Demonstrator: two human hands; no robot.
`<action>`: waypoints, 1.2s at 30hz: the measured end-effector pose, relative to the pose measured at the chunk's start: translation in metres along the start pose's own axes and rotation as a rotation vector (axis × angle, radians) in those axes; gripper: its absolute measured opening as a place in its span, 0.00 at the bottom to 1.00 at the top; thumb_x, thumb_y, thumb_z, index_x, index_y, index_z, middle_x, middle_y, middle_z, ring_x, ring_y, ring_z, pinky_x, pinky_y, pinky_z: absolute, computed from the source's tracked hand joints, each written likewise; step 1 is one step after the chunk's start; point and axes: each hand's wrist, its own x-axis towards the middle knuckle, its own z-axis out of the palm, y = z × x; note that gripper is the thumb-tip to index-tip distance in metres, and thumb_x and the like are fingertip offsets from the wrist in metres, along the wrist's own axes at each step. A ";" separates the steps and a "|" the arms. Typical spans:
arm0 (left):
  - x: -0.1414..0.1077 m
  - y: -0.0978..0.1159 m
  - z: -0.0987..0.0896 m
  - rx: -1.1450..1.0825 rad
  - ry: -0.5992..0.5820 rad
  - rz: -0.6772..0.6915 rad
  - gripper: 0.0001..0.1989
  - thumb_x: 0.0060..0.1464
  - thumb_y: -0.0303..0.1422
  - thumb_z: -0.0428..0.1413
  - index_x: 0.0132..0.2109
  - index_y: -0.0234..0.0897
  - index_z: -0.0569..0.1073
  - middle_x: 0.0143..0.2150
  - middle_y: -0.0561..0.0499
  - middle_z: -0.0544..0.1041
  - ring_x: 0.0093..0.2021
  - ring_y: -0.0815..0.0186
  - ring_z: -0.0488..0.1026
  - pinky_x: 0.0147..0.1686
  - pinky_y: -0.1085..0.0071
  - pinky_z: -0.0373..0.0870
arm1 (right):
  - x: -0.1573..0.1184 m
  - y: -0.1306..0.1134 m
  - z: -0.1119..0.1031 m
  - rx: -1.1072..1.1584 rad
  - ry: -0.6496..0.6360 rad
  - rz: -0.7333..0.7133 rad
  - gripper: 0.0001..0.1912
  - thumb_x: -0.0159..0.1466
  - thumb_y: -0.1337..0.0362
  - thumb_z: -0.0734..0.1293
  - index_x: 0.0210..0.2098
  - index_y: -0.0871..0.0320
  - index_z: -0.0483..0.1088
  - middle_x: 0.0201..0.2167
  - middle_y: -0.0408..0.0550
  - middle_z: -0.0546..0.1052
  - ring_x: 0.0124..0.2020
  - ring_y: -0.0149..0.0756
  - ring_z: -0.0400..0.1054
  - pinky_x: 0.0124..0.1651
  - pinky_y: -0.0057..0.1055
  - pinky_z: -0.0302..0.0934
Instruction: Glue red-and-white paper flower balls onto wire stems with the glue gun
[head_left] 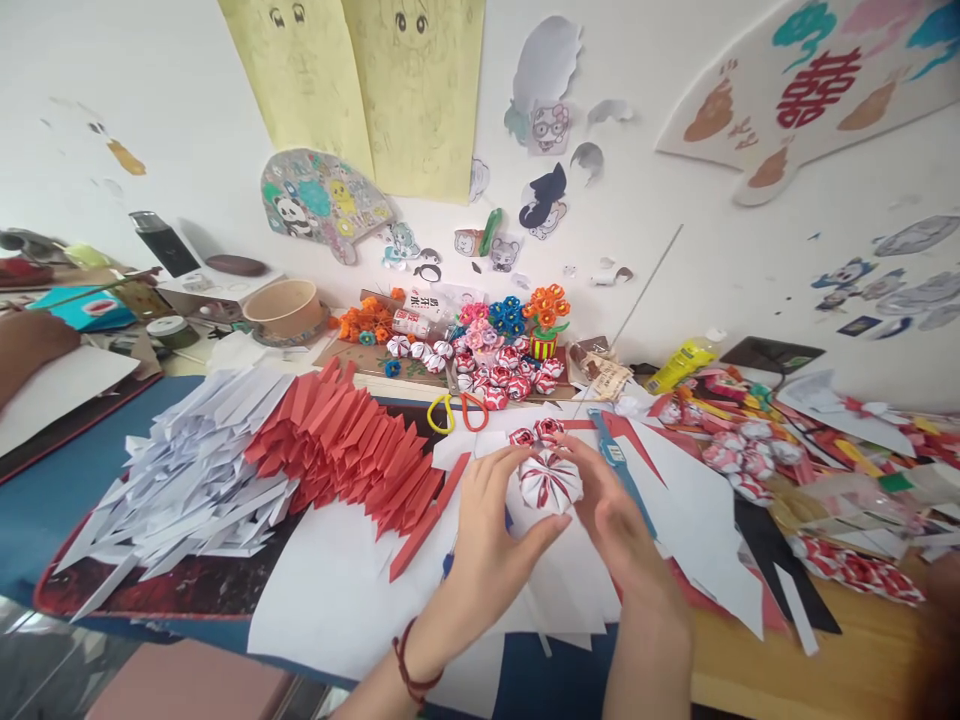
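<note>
Between my two hands is a round folded-paper ball [551, 482], white with thin red stripes that meet at its centre. My left hand [491, 515] curls around its left side, thumb below and fingers above. On the other side my right hand [611, 505] has its fingers bent against the ball's upper right edge. Just behind it lie two small red-and-white paper balls [536, 432]. White paper sheets [337, 590] lie beneath my hands. A long pile of folded red paper strips [352, 440] is left of my left hand, beside a heap of folded white strips [202, 470].
Scissors [457, 412] with yellow and orange handles lie behind the red strips. A blue cutter [613, 450] is right of my hands. Finished paper balls [517, 380] and paper flowers stand at the wall. At far left another person's hand [34, 345] rests over white paper.
</note>
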 end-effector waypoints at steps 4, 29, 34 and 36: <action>0.001 0.003 0.001 0.038 0.030 -0.036 0.27 0.59 0.34 0.65 0.62 0.42 0.66 0.58 0.43 0.76 0.57 0.51 0.72 0.57 0.53 0.68 | 0.008 -0.028 -0.007 -0.219 0.027 -0.036 0.33 0.67 0.38 0.63 0.65 0.48 0.65 0.67 0.54 0.68 0.67 0.49 0.63 0.70 0.46 0.56; -0.006 0.006 -0.001 0.013 0.038 0.100 0.31 0.57 0.30 0.65 0.64 0.44 0.64 0.59 0.42 0.74 0.60 0.51 0.71 0.58 0.53 0.71 | 0.021 -0.102 0.017 -0.648 -0.019 -0.384 0.10 0.70 0.59 0.68 0.46 0.45 0.83 0.38 0.46 0.80 0.38 0.34 0.76 0.33 0.25 0.69; -0.008 0.004 0.001 0.029 0.039 0.105 0.29 0.57 0.30 0.65 0.63 0.43 0.65 0.59 0.41 0.74 0.60 0.50 0.71 0.57 0.52 0.71 | 0.022 -0.102 0.017 -0.701 -0.062 -0.372 0.12 0.71 0.58 0.67 0.48 0.45 0.82 0.40 0.47 0.80 0.41 0.37 0.76 0.36 0.28 0.70; -0.008 0.005 0.002 0.019 0.034 0.097 0.29 0.57 0.30 0.65 0.63 0.43 0.65 0.60 0.41 0.73 0.60 0.50 0.71 0.57 0.52 0.71 | 0.023 -0.102 0.018 -0.704 -0.076 -0.359 0.12 0.71 0.56 0.66 0.48 0.46 0.82 0.40 0.48 0.80 0.39 0.37 0.76 0.36 0.28 0.70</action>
